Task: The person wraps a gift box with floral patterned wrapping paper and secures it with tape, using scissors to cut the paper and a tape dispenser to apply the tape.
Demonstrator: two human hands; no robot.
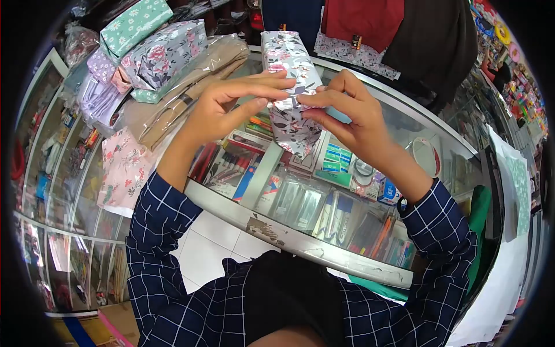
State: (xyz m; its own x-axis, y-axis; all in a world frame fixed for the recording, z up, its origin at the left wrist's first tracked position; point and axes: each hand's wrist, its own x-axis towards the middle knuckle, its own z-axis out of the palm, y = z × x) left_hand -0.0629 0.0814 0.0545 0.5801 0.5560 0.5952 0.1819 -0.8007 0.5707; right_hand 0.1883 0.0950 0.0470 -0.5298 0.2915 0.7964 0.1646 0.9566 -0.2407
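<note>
Checked sleeves (167, 231), hands (289, 107) pinching floral-papered oblong box (289, 75).

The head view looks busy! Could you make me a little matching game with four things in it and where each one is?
Things:
1. grey floral box
2. mint floral box
3. pens
4. red cloth

Places:
A. top of the pile at left
B. hanging at the back
C. between both hands
D. under the glass counter top

Pairs: 1-C, 2-A, 3-D, 4-B

Glossy floral paper on box (289, 87), glass counter (404, 121)
</note>
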